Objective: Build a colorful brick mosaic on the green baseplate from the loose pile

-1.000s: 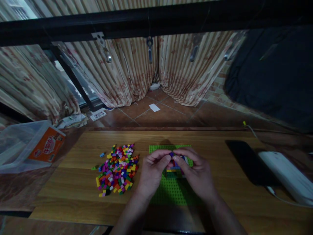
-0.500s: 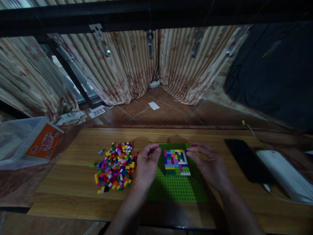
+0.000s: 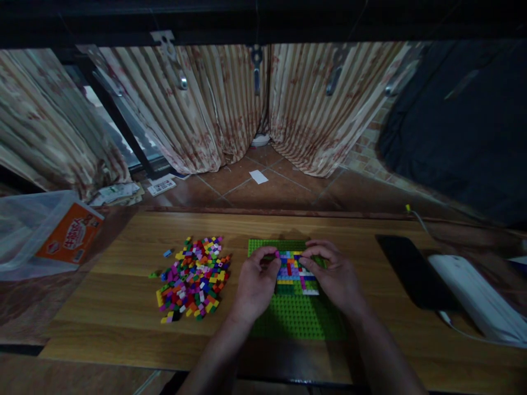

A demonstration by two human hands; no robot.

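Observation:
A green studded baseplate (image 3: 296, 321) lies on the wooden table, bearing a block of multicoloured building bricks (image 3: 290, 270). My left hand (image 3: 257, 280) is closed in a pinch at the far left corner of this block, beside a magenta brick (image 3: 277, 254). Whatever its fingertips hold is too small to make out. Over the right part of the block, my right hand (image 3: 335, 277) pinches a small dark brick, mostly hidden by the fingers. Left of the baseplate spreads a heap of loose bricks (image 3: 195, 280) in many colours.
A black phone-like slab (image 3: 415, 271) and a white device (image 3: 473, 293) with a cable lie at the table's right. A clear plastic bin (image 3: 24, 230) with an orange label stands beyond the left edge. Curtains (image 3: 230, 109) hang behind the table (image 3: 123, 329).
Both hands have moved inward over the brick block. My left hand has gone right to its far left corner; my right hand has gone left, from beside the block to above it.

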